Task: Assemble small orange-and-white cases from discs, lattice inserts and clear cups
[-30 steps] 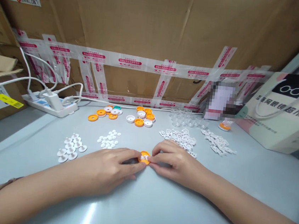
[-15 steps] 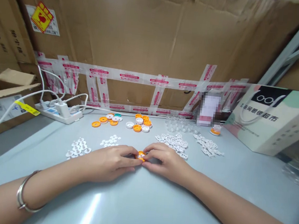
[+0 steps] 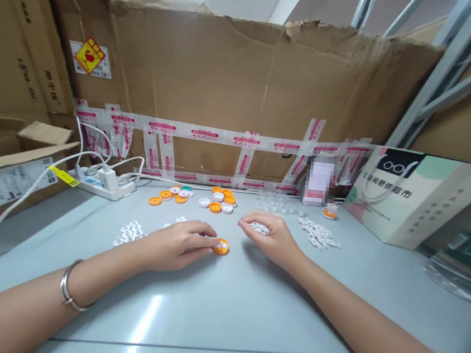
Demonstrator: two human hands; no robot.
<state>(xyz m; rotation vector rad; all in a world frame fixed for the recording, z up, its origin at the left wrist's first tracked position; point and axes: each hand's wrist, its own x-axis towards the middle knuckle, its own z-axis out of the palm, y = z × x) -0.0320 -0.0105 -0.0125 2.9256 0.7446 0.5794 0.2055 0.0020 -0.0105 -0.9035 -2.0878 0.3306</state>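
Round orange ring [image 3: 226, 250] flat, hollow side up, left fingers [image 3: 206, 243] at its rim, grip unclear; right fingers [image 3: 252, 218] parted.

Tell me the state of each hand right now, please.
Left hand: touching the orange disc; whether it grips cannot be told.
Right hand: curled, apart from the disc; whether it holds anything cannot be told.

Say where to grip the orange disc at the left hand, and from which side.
Orange disc: likely pinch its near and far rim, coming from the right; it's round with a raised rim, and the left hand occupies its left side.
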